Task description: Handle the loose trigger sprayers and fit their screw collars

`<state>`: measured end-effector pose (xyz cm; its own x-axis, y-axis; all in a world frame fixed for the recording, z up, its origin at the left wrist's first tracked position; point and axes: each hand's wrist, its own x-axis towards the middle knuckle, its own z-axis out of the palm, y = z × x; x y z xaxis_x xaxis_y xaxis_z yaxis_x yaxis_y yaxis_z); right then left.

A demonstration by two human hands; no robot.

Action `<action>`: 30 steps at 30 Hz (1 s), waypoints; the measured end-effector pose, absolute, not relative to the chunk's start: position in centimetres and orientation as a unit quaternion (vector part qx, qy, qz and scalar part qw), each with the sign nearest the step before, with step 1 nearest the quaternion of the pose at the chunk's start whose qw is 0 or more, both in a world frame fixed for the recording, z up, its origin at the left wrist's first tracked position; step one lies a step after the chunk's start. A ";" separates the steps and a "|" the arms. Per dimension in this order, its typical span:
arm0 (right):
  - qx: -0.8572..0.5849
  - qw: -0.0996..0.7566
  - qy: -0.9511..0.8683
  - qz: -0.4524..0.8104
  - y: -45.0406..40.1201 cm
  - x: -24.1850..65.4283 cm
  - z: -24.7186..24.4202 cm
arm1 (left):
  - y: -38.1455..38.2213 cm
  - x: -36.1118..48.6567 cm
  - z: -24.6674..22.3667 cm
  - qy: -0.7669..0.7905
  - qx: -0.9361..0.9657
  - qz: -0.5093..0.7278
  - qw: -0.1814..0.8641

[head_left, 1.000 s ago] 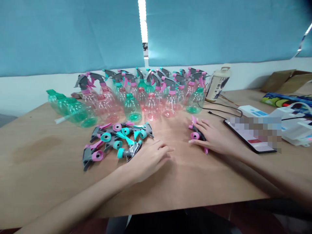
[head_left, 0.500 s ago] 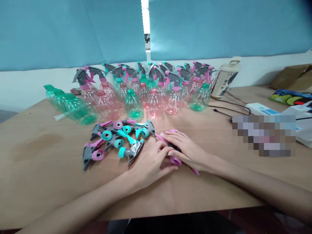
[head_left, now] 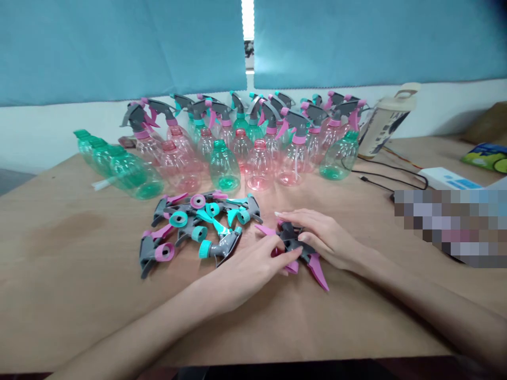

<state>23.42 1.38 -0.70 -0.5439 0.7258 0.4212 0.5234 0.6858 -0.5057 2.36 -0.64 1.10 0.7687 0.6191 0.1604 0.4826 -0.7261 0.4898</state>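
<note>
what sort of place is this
Probably a workroom or other indoor work area, though that's a judgement. A broad brown table holds many spray bottles, some fitted with trigger heads and some open-necked, with a cluster of loose spray heads in front.

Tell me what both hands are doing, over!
Left hand and right hand touching pink-and-gray sprayer parts. Teal-and-gray spray head close by left hand. Bottles farther back.

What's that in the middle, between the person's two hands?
In the head view, pink-and-gray spray heads lie between the left hand and the right hand.
</note>
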 end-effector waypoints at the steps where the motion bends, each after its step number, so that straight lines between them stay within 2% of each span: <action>1: -0.368 0.292 -0.872 0.136 1.5 23.7 -0.5 | -0.8 2.3 1.1 0.314 0.909 0.158 0.226; 5: -0.390 0.216 -0.894 0.040 2.2 24.7 -0.3 | -1.0 2.2 0.8 0.295 0.920 0.137 0.218; 8: -0.417 0.190 -0.889 -0.016 2.5 25.2 -0.3 | -0.8 2.0 0.3 0.249 0.949 0.135 0.142; 12: -0.480 0.181 -0.857 -0.060 2.6 25.7 -0.2 | -0.3 1.7 0.1 0.285 0.939 0.178 0.068; 19: -0.519 0.175 -0.837 0.003 2.4 25.7 -0.4 | -0.1 1.8 0.4 0.233 0.951 0.171 0.111; 23: -0.592 0.158 -0.788 -0.060 1.8 25.4 -0.5 | -0.4 1.9 0.3 0.242 0.948 0.164 0.122; 26: -0.611 0.203 -0.760 -0.094 1.6 25.5 -0.4 | -0.3 1.8 0.0 0.295 0.919 0.229 0.125; 30: -0.524 0.357 -0.771 -0.053 0.8 24.7 0.2 | -0.1 1.7 -0.4 0.359 0.868 0.311 0.143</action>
